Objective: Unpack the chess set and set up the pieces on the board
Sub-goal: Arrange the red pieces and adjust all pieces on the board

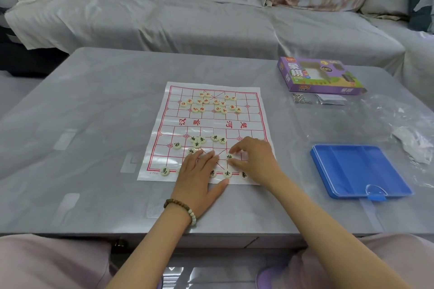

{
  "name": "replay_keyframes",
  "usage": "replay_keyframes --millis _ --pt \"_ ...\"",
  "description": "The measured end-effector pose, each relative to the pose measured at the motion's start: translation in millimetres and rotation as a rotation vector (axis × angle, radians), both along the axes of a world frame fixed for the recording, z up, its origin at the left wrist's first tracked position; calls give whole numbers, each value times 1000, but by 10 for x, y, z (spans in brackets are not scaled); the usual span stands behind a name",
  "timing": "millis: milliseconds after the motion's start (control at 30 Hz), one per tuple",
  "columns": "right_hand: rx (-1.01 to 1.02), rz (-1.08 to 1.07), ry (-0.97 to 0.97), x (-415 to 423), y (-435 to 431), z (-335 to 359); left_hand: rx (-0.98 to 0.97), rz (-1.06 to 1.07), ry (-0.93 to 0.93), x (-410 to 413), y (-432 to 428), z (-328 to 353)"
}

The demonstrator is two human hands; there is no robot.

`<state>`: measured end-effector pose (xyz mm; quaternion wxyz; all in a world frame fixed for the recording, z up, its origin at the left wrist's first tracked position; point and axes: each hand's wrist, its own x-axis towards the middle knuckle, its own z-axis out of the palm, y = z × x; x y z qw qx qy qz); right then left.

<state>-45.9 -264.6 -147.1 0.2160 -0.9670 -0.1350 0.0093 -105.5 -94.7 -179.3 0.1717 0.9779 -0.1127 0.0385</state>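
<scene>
Bench [94, 206] carries the whole set, with both forearms reaching over its near edge. Left hand [199, 171] lies flat on the near margin of the paper board [212, 124]. Its fingers are straight and its grip released; it apparently steadies the sheet and hides part of the back rank. Right hand [254, 159] sits just beside it. Its grip is closed about a black disc [229, 157], with thumb and forefinger curled to either side, inside the near palace.

On the near back rank [165, 171] four black pieces plainly show: one towards the left end and three at centre-right. Others may lie beneath the hands. Loose black pieces [198, 141] lie scattered off the intersections nearer the river. Beyond the river the red pieces [211, 103] form an unsorted cluster, none on its station.

To the right of the board, a blue tray [359, 171] under a clear lid shows no pieces in its compartments. Plastic wrapping [408, 138] lies beyond the tray. Farther back is the purple box [319, 76], with small packets [331, 99] just before it.

Judgement: unpacking appears complete and the board is laid. The black array is begun along its back rank only. The remaining black pieces and the entire red side are yet to be placed.
</scene>
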Motion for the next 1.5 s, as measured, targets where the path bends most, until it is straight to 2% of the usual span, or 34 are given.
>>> replay_keyframes --millis 133,233,434,867,1001,1201,1367,1501 --pt "159 -138 -9 113 -335 82 18 -15 -21 42 -41 43" --pt "68 -163 46 184 -508 49 26 -40 -21 89 -133 58" --pt "11 -106 82 196 -584 10 55 -45 20 98 -185 51" --pt "-14 -87 98 197 -574 16 64 -37 16 101 -185 29" --pt "23 -114 41 174 -526 50 59 -47 -2 93 -144 80" --pt "57 63 -21 196 -27 175 -18 16 -10 169 281 288" --pt "-78 209 -46 380 470 118 -48 87 -27 136 859 302" --pt "-148 233 -36 445 626 82 -76 133 -12 29 1231 246"
